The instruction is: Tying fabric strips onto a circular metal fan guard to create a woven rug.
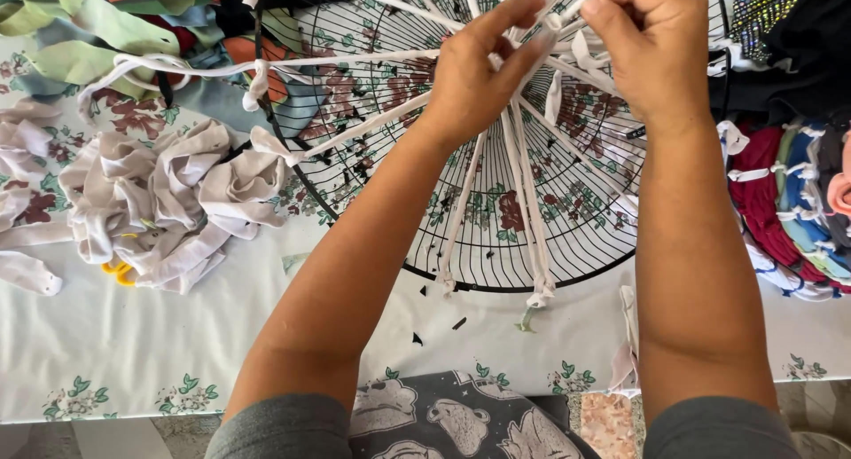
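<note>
A desk [133, 353] under a pale flowered cloth carries everything, and on its far middle lies a round black wire fan guard [496, 246], its near rim reaching toward the person. White fabric strips [461, 202] run like spokes from knots on that rim up to the guard's centre, and one more strip stretches away to the far left. To the left of the guard sits a heap of cut white fabric scraps [168, 202] with a yellow scissor handle [117, 271] poking out beneath it; a pile of green and orange cloth [97, 24] lies at the far left, and bundles of red and blue strips [789, 211] lie at the right edge. Over the centre of the guard the left hand [479, 73] presses thumb and fingers together on the gathered strips, while the right hand [651, 47] pinches a strip end just beside it, both grips closed on fabric. This looks like the tying step at the hub; the next move seems to call for steady tension while the loose end is drawn through.
</note>
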